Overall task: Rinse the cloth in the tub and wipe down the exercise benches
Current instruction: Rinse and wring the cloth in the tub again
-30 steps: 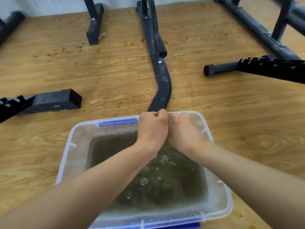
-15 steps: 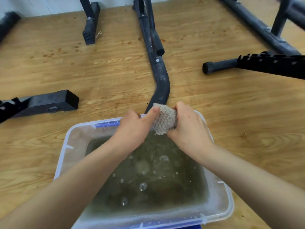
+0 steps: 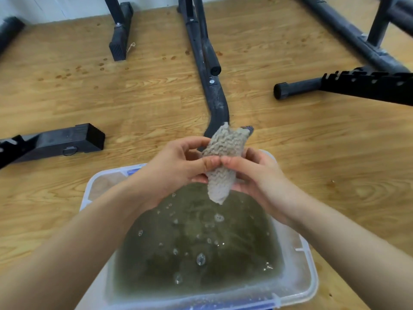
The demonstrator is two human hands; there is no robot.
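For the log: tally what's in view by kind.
Hands: 2, left and right
Cloth: 1
Tub: 1
Black bench-frame pieces: 6 at least, several cut off by the frame
Total: 10

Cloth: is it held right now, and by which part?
Yes. Both hands, left hand and right hand, pinch the cloth around its middle, above the tub.
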